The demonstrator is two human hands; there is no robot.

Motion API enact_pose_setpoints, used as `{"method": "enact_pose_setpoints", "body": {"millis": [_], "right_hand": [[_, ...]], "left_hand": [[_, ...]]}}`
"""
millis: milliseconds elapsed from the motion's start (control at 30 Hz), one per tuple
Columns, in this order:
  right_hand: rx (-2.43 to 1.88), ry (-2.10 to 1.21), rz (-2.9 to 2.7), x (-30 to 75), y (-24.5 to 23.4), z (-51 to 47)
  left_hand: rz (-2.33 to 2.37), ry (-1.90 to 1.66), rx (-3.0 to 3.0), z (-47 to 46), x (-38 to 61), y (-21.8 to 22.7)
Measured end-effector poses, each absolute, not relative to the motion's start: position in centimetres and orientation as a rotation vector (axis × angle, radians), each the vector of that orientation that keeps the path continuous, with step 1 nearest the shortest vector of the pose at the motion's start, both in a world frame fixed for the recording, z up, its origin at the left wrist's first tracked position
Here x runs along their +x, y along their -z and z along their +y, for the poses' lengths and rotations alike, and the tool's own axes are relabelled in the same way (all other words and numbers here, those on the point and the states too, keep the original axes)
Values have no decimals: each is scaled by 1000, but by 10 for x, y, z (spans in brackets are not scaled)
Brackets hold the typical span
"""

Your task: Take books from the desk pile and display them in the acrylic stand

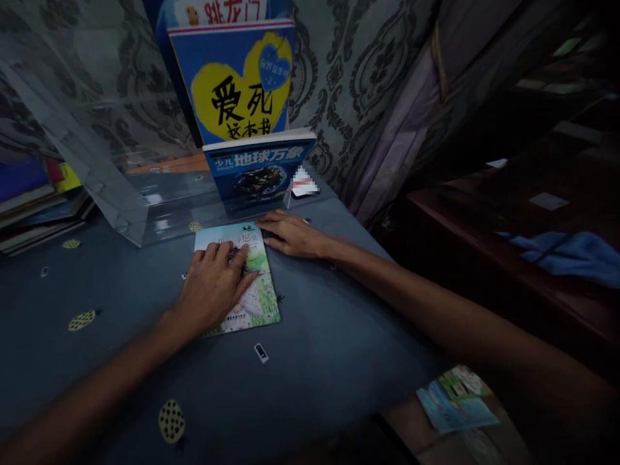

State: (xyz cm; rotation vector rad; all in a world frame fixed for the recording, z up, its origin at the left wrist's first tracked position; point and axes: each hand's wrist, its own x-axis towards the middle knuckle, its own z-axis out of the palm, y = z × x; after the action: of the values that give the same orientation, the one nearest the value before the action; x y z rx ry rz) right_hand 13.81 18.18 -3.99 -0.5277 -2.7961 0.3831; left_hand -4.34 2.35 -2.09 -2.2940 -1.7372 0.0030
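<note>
A thin green picture book [259,303] lies flat on the blue table cloth [314,349]. My left hand [216,287] rests palm down on its cover, fingers stretched out. My right hand [290,234] lies flat at the book's top right corner, fingers extended and touching its edge. Just behind them a blue book [259,169] stands upright in a clear plastic holder [145,206]. A larger blue book with a yellow heart [237,84] stands behind that.
A stack of books [33,200] lies at the far left. Patterned curtain [368,77] hangs behind the table. To the right stands a dark wooden bench with a blue cloth [566,255]. Another picture book [455,397] lies low at the right, beyond the table edge.
</note>
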Motion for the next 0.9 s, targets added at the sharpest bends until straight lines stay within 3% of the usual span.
{"method": "enact_pose_setpoints", "body": {"millis": [267, 467, 900], "right_hand": [[-644, -340, -2772, 123, 51, 185], [-698, -287, -2711, 120, 61, 181], [-623, -458, -2591, 143, 59, 146]], "left_hand": [[-1663, 114, -2482, 23, -46, 17], [-1434, -42, -2873, 6, -54, 5], [-1447, -124, -2700, -5, -28, 6]]}}
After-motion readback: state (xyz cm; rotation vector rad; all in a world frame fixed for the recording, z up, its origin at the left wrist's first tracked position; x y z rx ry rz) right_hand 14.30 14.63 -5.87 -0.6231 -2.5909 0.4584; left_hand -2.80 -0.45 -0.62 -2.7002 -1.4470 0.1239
